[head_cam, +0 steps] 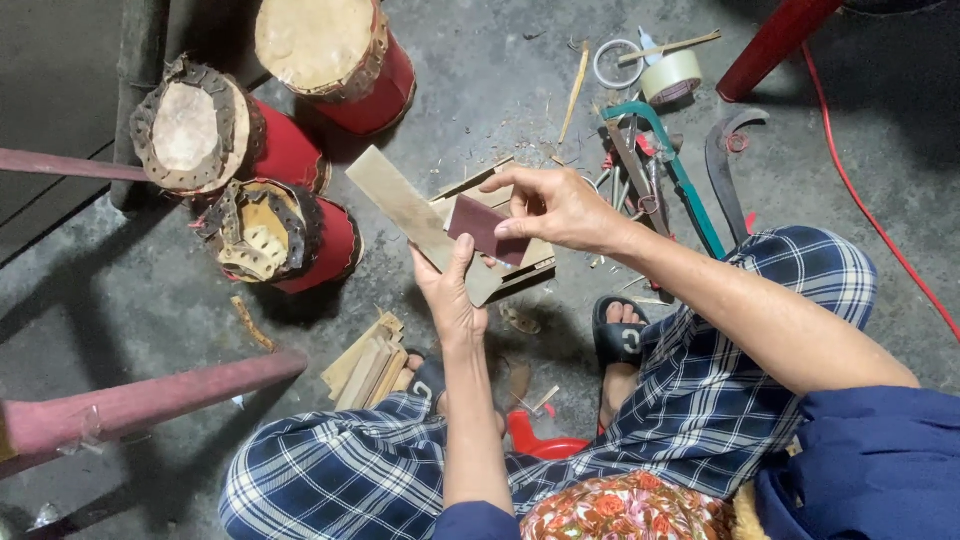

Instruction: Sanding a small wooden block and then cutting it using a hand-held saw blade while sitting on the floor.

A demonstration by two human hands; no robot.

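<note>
My left hand [449,290] grips a flat pale wooden strip [405,205] that slants up to the left. My right hand [553,207] presses a dark reddish-brown sheet, like sandpaper [484,229], against the strip's lower part. Both hands are held above a small wooden block [537,262] lying on the concrete floor between my feet.
Three red drums [345,55] with hide tops stand at the upper left. A stack of wooden strips [366,369] lies by my left knee. Tools, a teal-handled saw [680,170], a curved blade [722,170] and tape rolls [670,76] lie at the upper right. Red poles [140,400] cross the left side.
</note>
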